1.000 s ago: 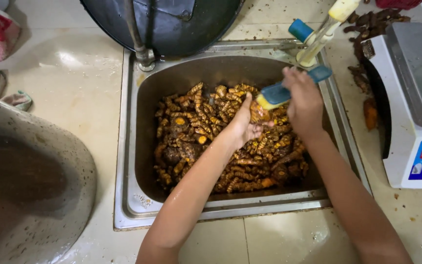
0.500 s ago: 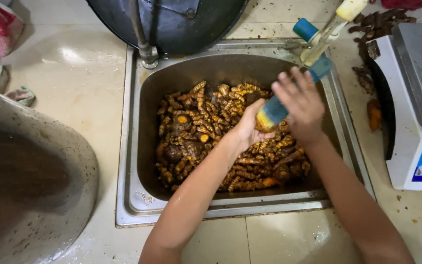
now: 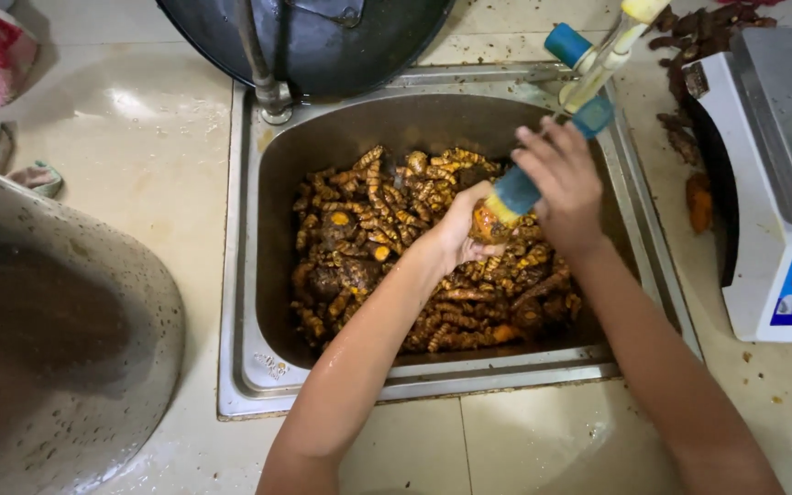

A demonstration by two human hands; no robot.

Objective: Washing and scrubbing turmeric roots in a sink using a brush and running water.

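Head view looks straight down into a stainless steel sink (image 3: 249, 275) heaped with muddy turmeric roots (image 3: 387, 247). Over the right half of the heap the left hand (image 3: 458, 229) is curled tightly around a single turmeric piece (image 3: 488, 225), its orange flesh showing where the skin is rubbed clean. The right hand (image 3: 563, 188) is wrapped around the blue handle of a small scrubbing brush (image 3: 515, 192), whose pale yellow head presses against that piece.

As a judgement, the root is light, hard and stiff, so it will not bend or crush under a firm grip, but its knobbly shape and the wet, muddy film on it make it slippery. Pinching it across its thicker middle, with fingers set into the bumps and the end left bare for the brush, looks the surest hold. The brush handle is rigid plastic and also wet, so a full-fist hold near its middle suits it best.

Around the sink lie a tiled counter (image 3: 139, 137), a dark round pan (image 3: 323, 46) behind the tap pipe (image 3: 258, 64), and other brushes (image 3: 598, 55) propped at the sink's far right corner. A white weighing scale (image 3: 781, 183) stands to the right, with dark peelings (image 3: 698, 37) just behind it. A large mottled basin (image 3: 57, 339) sits at the left.
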